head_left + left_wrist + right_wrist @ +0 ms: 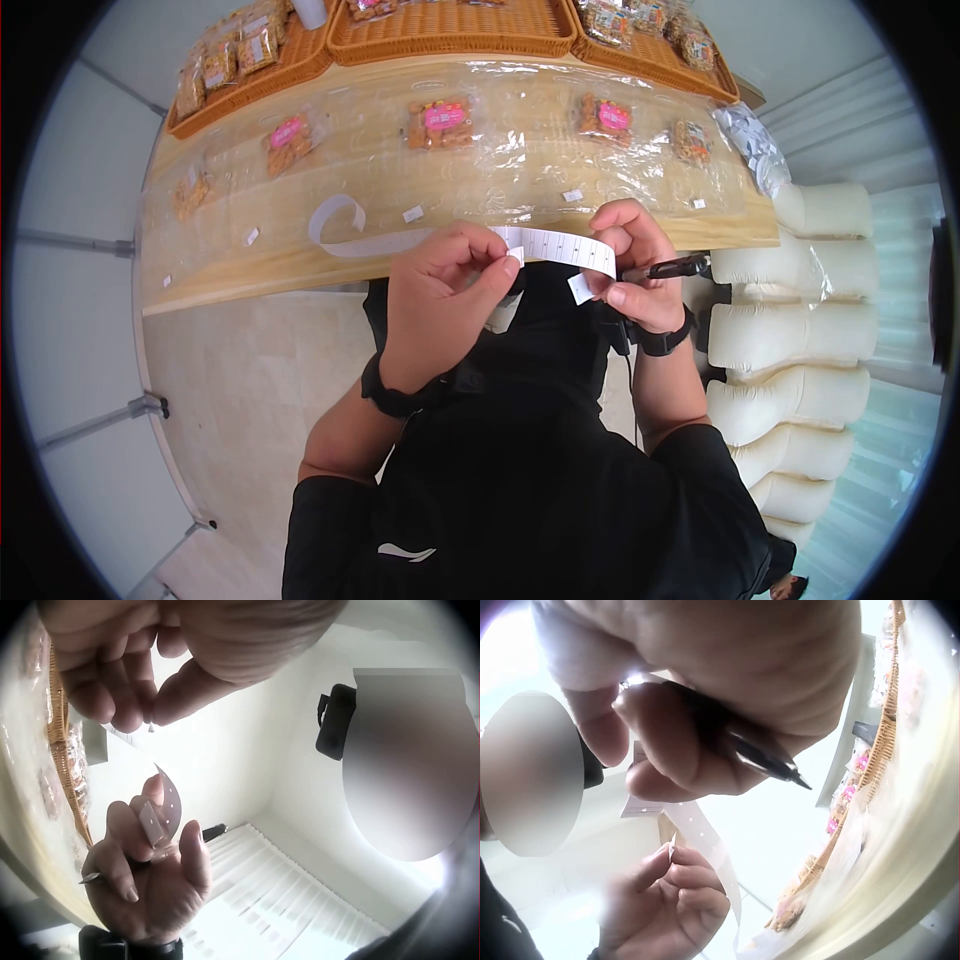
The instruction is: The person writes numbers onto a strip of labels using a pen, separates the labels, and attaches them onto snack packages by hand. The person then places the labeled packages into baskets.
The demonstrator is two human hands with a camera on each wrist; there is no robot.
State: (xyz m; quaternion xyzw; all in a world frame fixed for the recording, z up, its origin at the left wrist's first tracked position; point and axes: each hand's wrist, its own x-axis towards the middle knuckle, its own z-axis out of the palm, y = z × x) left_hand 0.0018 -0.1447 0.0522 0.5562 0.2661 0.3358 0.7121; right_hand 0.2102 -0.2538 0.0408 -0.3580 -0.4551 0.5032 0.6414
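A paper strip of printed white labels [560, 247] arches between the hands, its other end curling loosely over the table. My left hand [435, 300] pinches a small white label [516, 256] between thumb and forefinger, beside the strip; that label shows edge-on in the right wrist view [672, 848]. My right hand [645, 275] holds the strip near its end, where a small white piece [580, 289] sticks out. A dark pen [678, 267] is also gripped in the right hand, its metal tip bare in the right wrist view [780, 761].
Several bagged snacks, one with a pink label [443, 117], lie spaced along the wooden table [220, 283] under clear plastic. Small white labels [413, 214] lie near the front edge. Wicker trays [450, 42] stand behind; cream cushioned seating [790, 330] is at right.
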